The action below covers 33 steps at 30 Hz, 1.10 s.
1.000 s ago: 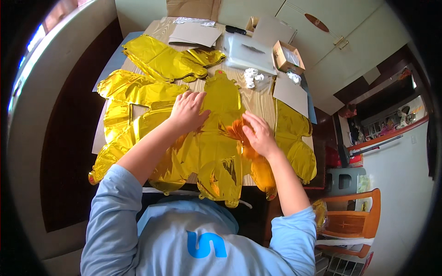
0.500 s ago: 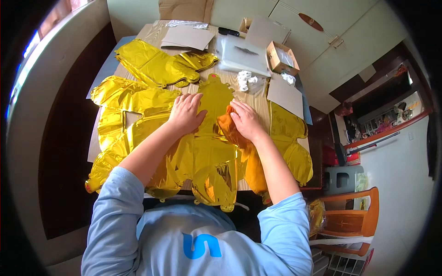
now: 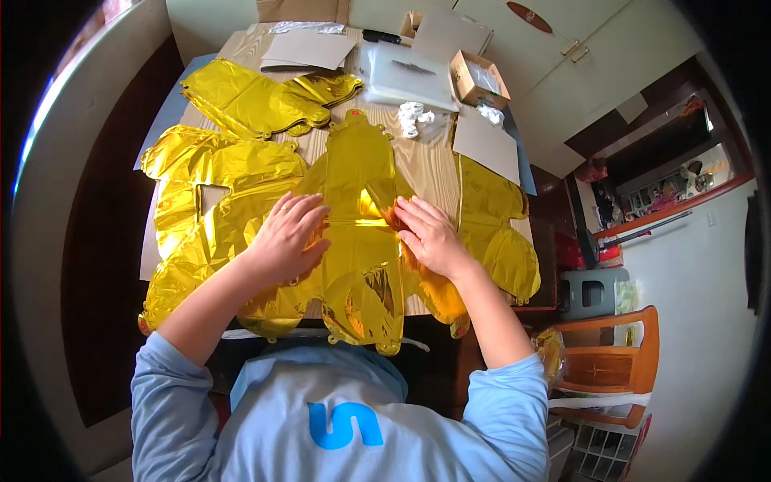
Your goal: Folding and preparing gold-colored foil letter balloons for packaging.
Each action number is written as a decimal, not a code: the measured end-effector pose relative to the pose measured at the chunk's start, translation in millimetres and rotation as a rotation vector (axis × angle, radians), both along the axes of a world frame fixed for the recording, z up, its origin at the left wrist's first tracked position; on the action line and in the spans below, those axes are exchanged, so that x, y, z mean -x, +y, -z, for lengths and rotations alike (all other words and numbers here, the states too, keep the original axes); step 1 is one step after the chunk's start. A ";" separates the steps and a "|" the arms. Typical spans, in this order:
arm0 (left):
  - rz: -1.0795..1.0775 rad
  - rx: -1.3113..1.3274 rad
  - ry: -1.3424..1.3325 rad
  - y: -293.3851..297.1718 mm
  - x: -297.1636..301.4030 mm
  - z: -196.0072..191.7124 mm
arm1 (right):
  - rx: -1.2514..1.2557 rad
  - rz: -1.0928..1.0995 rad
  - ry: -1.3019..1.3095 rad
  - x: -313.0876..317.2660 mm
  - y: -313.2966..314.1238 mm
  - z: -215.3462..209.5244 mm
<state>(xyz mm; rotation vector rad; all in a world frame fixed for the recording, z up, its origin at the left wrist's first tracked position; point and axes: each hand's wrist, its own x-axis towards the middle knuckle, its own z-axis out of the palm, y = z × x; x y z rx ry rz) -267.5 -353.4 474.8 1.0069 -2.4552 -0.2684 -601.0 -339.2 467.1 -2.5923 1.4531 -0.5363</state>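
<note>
A flat gold foil balloon (image 3: pixel 359 181) lies lengthwise before me, creased across its middle, its near end at the table's front edge. On its left side rests my left hand (image 3: pixel 291 237), open, fingers stretched out over the foil. My right hand (image 3: pixel 434 237) lies open along the opposite side, fingers straight and close together. Orange-tinted foil shows under and below the right palm. Another gold foil balloon (image 3: pixel 233 169), wrinkled and with a gap in its shape, spreads to the left. More gold foil (image 3: pixel 494 209) lies to the right.
At the back left sits folded gold foil (image 3: pixel 249 96). Behind it are grey cards (image 3: pixel 309 50), clear plastic bags (image 3: pixel 405 76), a small cardboard box (image 3: pixel 479 79) and crumpled white tissue (image 3: pixel 414 119). A grey card (image 3: pixel 486 145) overlaps the right foil. A wooden chair (image 3: pixel 602 365) stands at right.
Both hands have come nearer to me along the central balloon's sides, the left one farther. The orange-tinted fold by my right hand lies flatter. The whole view has shifted slightly.
</note>
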 end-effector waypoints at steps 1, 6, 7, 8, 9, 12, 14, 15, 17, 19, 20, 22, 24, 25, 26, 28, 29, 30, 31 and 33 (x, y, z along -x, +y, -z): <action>0.014 -0.005 0.002 5.7 -2.3 0.2 | 0.011 0.001 0.017 -1.3 1.3 1.2; 0.078 0.005 -0.001 23.3 -9.9 -5.3 | 0.025 0.013 0.089 -3.5 3.2 -0.6; 0.082 -0.015 -0.001 24.4 -10.9 -4.6 | 0.028 0.014 0.097 -3.4 3.1 -0.1; 0.087 -0.035 -0.001 25.0 -11.9 -3.3 | 0.031 0.015 0.104 -3.1 3.1 0.4; 0.090 -0.054 -0.001 25.6 -13.3 -2.0 | 0.035 0.023 0.108 -2.8 2.8 1.3; 0.124 -0.061 0.049 22.9 -17.9 4.8 | 0.042 0.040 0.111 -2.4 2.5 3.6; 0.122 -0.053 0.064 21.5 -19.1 6.9 | 0.039 0.039 0.100 -3.2 1.7 4.0; 0.119 -0.054 0.069 22.4 -20.9 8.5 | 0.033 0.042 0.102 -4.6 2.3 3.7; 0.128 -0.043 0.082 21.7 -21.2 9.7 | 0.022 0.047 0.104 -6.2 2.1 1.3; 0.142 -0.061 0.098 19.1 -22.4 7.6 | 0.024 0.039 0.094 -3.4 0.2 4.9; 0.134 -0.074 0.102 18.8 -22.2 6.4 | 0.025 0.037 0.089 -2.7 0.7 7.3; 0.128 -0.093 0.121 15.4 -13.8 0.2 | 0.036 0.044 0.086 -3.5 1.2 7.6; 0.144 -0.131 0.102 13.8 3.8 -16.2 | 0.026 0.057 0.085 -2.7 2.9 6.0; 0.155 -0.148 0.095 12.7 13.0 -23.1 | 0.051 0.056 0.055 -2.6 4.4 3.4; 0.189 -0.117 0.078 10.2 21.0 -22.6 | 0.077 0.059 0.026 -2.2 6.7 1.2; 0.258 -0.054 0.051 5.9 36.9 -15.6 | 0.146 0.085 -0.044 1.0 18.0 -14.7; 0.263 -0.061 0.013 4.2 40.7 -5.4 | 0.191 0.109 -0.087 2.3 32.1 -26.3; 0.270 -0.043 0.008 4.0 43.9 -2.9 | 0.236 0.139 -0.129 3.1 50.1 -39.4; 0.260 -0.026 -0.003 6.0 42.3 0.3 | 0.301 0.196 -0.138 3.5 70.4 -48.4; 0.234 0.021 -0.034 7.5 42.5 2.9 | 0.329 0.430 -0.209 9.4 119.0 -54.0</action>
